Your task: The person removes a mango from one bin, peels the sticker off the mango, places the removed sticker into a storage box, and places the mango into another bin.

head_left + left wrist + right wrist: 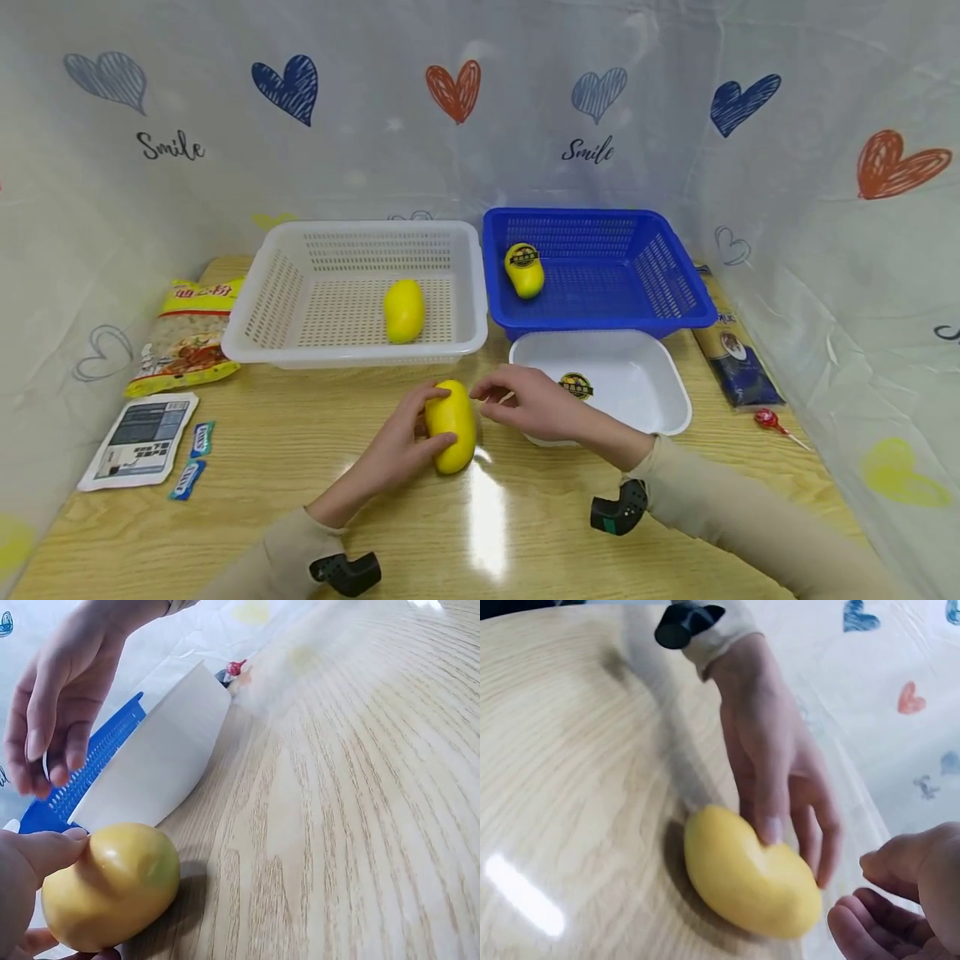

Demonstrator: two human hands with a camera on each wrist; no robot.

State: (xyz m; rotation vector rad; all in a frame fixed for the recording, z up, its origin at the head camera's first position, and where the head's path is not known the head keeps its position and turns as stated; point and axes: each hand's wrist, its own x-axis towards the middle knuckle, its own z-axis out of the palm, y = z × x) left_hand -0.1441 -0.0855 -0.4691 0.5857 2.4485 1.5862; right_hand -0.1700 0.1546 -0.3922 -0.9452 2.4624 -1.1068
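White basket (465,283) and blue basket (682,292) each hold one mango.

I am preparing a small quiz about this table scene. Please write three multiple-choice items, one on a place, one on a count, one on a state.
1. Where does the mango with the round sticker lie?
A. in the white basket
B. in the blue basket
C. in the white tray

2. How many yellow mangoes are in view?
A. two
B. three
C. four

3. What does the left hand do?
A. rests flat on the table
B. holds a mango on the table
C. lifts a lollipop

Answers:
1 B: the stickered mango lies in the blue basket.
2 B: one in each basket and one on the table.
3 B: the left hand grips the mango; the right hand hovers beside it.
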